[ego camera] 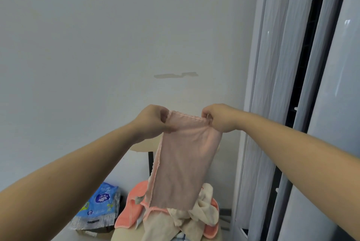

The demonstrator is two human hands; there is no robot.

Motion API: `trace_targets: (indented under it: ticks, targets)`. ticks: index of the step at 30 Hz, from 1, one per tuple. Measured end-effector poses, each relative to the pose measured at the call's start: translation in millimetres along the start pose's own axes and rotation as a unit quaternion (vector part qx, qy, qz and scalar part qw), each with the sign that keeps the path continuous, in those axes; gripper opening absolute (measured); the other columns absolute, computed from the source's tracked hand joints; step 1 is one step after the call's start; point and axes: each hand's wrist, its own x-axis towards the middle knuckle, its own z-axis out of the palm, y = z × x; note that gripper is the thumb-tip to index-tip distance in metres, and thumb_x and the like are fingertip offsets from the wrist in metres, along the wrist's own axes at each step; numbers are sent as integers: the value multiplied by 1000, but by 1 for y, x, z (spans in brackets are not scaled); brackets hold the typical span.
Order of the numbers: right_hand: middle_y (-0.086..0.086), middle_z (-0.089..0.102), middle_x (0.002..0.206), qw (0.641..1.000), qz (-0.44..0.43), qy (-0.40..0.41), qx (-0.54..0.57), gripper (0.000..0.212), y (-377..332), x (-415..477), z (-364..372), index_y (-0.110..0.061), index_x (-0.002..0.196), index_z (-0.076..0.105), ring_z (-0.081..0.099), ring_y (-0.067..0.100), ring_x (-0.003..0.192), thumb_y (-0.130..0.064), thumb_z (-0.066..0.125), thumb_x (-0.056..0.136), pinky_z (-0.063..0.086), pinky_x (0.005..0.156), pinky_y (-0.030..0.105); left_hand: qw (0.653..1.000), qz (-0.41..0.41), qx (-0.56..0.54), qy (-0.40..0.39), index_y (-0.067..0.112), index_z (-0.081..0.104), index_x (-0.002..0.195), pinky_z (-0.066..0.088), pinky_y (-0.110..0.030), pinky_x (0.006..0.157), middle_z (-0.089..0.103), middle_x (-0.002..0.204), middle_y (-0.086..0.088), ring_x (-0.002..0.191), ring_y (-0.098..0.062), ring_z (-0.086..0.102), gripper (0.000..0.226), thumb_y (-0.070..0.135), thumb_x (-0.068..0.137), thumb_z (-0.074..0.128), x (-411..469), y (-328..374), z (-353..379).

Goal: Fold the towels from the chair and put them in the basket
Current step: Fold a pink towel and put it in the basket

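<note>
1. Both forearms reach forward from the bottom corners of the head view, and they lie nearest the camera. They meet at a pink towel (181, 162) held up in front of the wall (97, 46).
2. At the towel's top left corner, the left hand (151, 122) is closed in a pinch. At the top right corner, the right hand (219, 117) is closed the same way. The top edge is pulled fairly taut between them.
3. Held so, the towel hangs straight down by its own weight. Its left side shows doubled edges, so it looks already folded once lengthwise. My guess is that the high grip lets the cloth fall flat before the next fold.
4. Below its lower edge lies a heap of towels (175, 215), orange and cream, on the chair (152, 155). Only the pale backrest, a dark post and a bit of seat show. The hanging towel's bottom end seems near the heap or just touching it; I cannot tell which.
5. Left of the heap, lower down, sits a blue packet (99, 203).
6. Pale curtains (276, 85) hang on the right.
7. No basket is in view, so much folding is left to do.
</note>
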Motion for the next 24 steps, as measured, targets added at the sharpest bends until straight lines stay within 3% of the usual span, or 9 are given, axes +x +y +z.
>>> trace_targets:
  ticks: [4,6,9,12,14,17,19,24]
  targets:
    - [-10,62,107,999,-8,-42,29,36,-9,-4,-1,-24,122,63,60,16,99,-11,57,88,49,72,26,999,0,-31,27,-6,68,87,59,-43,85,74,83,-19,77,-27,74,26,19,92,74,-1,1,10]
    - [-12,67,107,991,-20,-33,128,35,-18,-6,1,-31,120,63,65,11,99,-33,71,86,55,79,26,1000,7,-25,16,-1,72,87,60,-43,85,75,82,-16,73,-24,74,24,22,93,73,-1,1,13]
    - [-10,71,98,971,-51,23,231,42,-32,-3,3,-36,114,66,67,7,92,-63,72,81,54,79,25,1000,13,-23,3,10,77,86,60,-36,79,77,78,-8,72,-21,74,21,31,92,75,-2,4,15]
    - [-9,67,85,970,-80,55,224,23,-41,2,4,-30,97,72,61,6,74,-51,75,86,48,64,23,999,11,-31,1,11,77,88,61,-36,78,77,79,-8,70,-20,74,18,29,91,76,-5,5,17]
    - [-9,66,84,971,-85,61,217,19,-45,4,3,-27,90,71,59,7,74,-45,77,87,47,62,23,1000,8,-29,1,11,77,89,61,-38,79,77,79,-8,70,-19,74,15,26,91,76,-5,4,16]
    - [-11,68,98,970,-92,55,220,20,-49,3,3,-24,93,70,65,8,86,-42,76,88,47,65,20,999,3,-37,1,12,77,87,60,-34,76,77,77,-3,70,-20,74,14,25,91,76,-8,4,15]
    - [-13,67,104,966,-97,57,234,19,-51,2,5,-24,99,68,62,4,84,-38,76,89,44,65,17,999,-2,-48,-4,13,78,87,59,-34,77,77,78,-2,71,-21,75,14,26,90,76,-9,3,14]
    - [-5,72,91,963,-94,82,237,8,-56,7,9,-21,91,72,60,3,75,-28,76,89,44,62,15,998,-5,-56,-6,11,77,87,62,-40,82,77,80,-5,69,-19,73,13,24,90,76,-8,-1,12]
